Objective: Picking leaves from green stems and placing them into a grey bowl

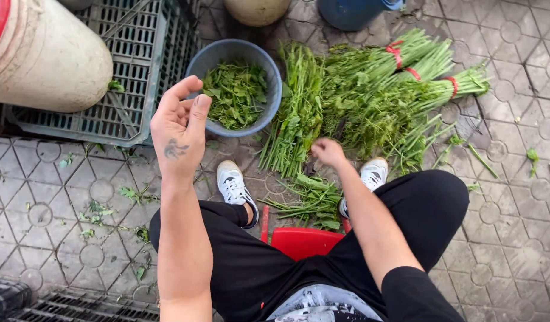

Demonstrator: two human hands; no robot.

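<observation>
Loose green leafy stalks [299, 113] on grey paving

Long stems lie flat, fanned lengthwise, beside a round grey plastic bowl [199, 62] of picked leaves.

Person seated on red stool [303, 241], black trousers, white sneakers on patterned paving. Left hand [178, 128] raised, empty, fingers loosely curled, just beside rim of blue-grey bowl [197, 59] filled with picked green leaves [234, 92]. Right hand [327, 152] lowered, fingers closed on stems at edge of loose greens pile [299, 113]. Further right, greens bundles [406, 83] tied with red bands. Discarded stems [314, 200] between sneakers. Grey plastic crate [132, 77] left of bowl, pale drum [45, 56] lying on it. Leaf scraps scattered over paving.
</observation>
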